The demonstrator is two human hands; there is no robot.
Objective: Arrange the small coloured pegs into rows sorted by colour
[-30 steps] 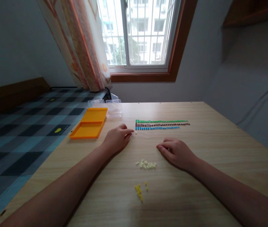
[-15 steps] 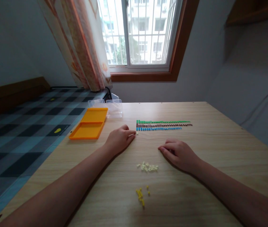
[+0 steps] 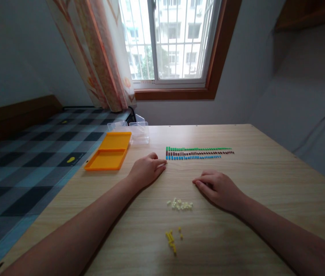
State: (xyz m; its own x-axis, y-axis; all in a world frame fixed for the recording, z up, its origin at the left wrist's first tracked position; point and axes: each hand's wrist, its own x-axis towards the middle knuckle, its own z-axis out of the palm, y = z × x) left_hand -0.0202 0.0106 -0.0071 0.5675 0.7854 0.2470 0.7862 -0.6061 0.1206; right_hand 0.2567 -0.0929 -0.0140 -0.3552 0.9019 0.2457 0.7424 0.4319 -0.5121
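Observation:
Near the left end of the blue row of small blocks [image 3: 179,157], my left hand [image 3: 146,168] has thumb and forefinger closed at the tabletop. Its fingertips cover the spot of a small cream block, now hidden. My right hand [image 3: 215,186] rests on the table farther right, fingers curled together; whether anything is in them is hidden. Above the blue row run a brown row [image 3: 191,153] and a green row [image 3: 191,149]. Between my forearms lies a loose pile of cream blocks [image 3: 180,204], with several yellow blocks [image 3: 170,239] closer to me.
An open orange case [image 3: 106,160] lies on the left of the wooden table [image 3: 265,172]. Clear plastic boxes [image 3: 139,134] stand behind it. A bed with a checked cover [image 3: 36,161] adjoins the table's left edge, and a window [image 3: 176,42] is ahead.
My left fingertips have shifted slightly right, over the cream block that showed beside them before. My right hand stays in place; the whole view has dipped slightly.

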